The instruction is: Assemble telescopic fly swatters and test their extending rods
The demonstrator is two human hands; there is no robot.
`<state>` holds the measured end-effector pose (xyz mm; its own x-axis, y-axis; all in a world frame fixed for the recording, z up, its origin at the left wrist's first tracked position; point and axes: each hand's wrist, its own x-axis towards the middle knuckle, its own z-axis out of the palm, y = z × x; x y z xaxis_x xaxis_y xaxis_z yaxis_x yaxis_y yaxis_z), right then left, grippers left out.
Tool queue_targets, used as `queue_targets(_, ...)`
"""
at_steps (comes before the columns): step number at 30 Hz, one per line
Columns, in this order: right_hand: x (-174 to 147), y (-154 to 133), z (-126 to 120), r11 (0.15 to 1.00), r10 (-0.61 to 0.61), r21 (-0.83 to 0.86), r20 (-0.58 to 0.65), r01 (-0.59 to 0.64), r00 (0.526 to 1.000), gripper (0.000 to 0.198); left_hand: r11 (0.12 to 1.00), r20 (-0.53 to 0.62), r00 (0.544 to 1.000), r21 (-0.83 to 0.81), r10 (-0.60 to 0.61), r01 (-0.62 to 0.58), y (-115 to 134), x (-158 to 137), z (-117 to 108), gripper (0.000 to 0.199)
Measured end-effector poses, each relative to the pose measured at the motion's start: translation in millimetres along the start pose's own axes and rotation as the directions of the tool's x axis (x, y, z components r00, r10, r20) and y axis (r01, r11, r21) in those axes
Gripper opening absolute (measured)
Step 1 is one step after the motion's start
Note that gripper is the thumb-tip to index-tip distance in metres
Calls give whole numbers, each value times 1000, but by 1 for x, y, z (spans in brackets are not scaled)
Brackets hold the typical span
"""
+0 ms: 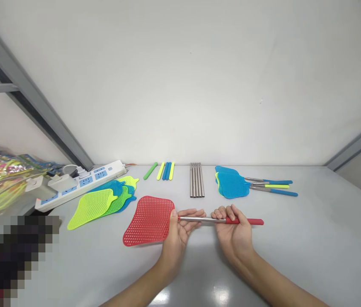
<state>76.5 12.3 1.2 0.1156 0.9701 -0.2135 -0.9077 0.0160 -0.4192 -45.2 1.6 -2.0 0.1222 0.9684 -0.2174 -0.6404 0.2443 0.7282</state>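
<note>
Red fly swatter (154,221) in both hands over the table (311,247), head leftward. Left hand (180,232): thumb on neck, fingers extended behind the shaft (212,220). Right hand (235,232): fingers wrapped round red handle (255,221). Metal rods (197,181) lie beyond, assembled swatters (234,187) to their right.

A power strip (84,182) bearing adapters (61,183) lies at centre left, shiny packets (1,179) at the left edge. A grey beam (27,85) slants through the upper left, bordering the wall (180,85).
</note>
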Motion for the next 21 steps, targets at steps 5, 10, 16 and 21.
queue_targets(5, -4, 2, 2, 995, 59, -82, 39, -56, 997, 30, 1000, 21, 1000, 14, 21, -21, -2, -2, 1, 47)
queue_targets(10, -2, 0, 2, 986, 110, -129, 17, -107, 994, 28, 997, 35, 997, 21, 72, -73, 0, 0, 0, 46)
queue_targets(16, 3, -8, 4, 908, 237, -340, -62, -244, 969, 19, 991, 4, 993, 63, 119, -119, 3, 5, -2, 44)
queue_targets(21, 7, -16, 6, 719, 431, -591, -32, -365, 902, 32, 978, -29, 982, 104, 186, -182, 6, 6, -4, 44)
